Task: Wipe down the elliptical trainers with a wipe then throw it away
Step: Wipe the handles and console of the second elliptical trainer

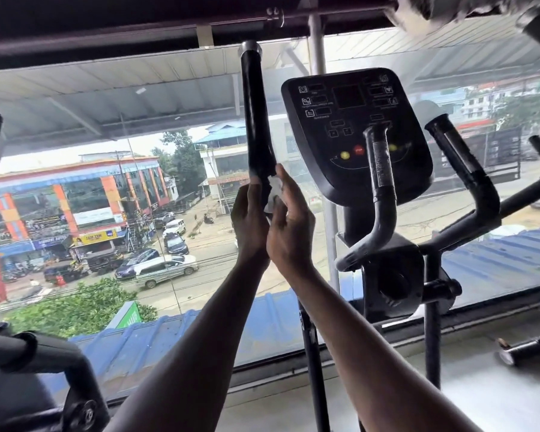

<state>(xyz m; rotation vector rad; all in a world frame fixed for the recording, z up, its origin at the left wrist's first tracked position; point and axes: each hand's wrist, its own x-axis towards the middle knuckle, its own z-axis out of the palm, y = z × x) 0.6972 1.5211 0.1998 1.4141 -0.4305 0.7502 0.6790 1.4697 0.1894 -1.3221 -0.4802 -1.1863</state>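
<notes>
A black elliptical trainer stands in front of me with its console (356,132) at centre right. Its tall left handle bar (256,120) rises upright at the centre. Both hands are raised to the bar's lower part. My left hand (250,219) wraps the bar from the left. My right hand (289,226) presses a small white wipe (275,191) against the bar from the right. Most of the wipe is hidden between my hands. The curved inner handles (381,188) sit below the console.
A large window (138,182) right behind the machine looks down on a street. Another machine's black frame (44,363) is at lower left. The right moving handle (462,169) and a further machine's parts (524,347) lie at right. The floor (480,394) is pale grey.
</notes>
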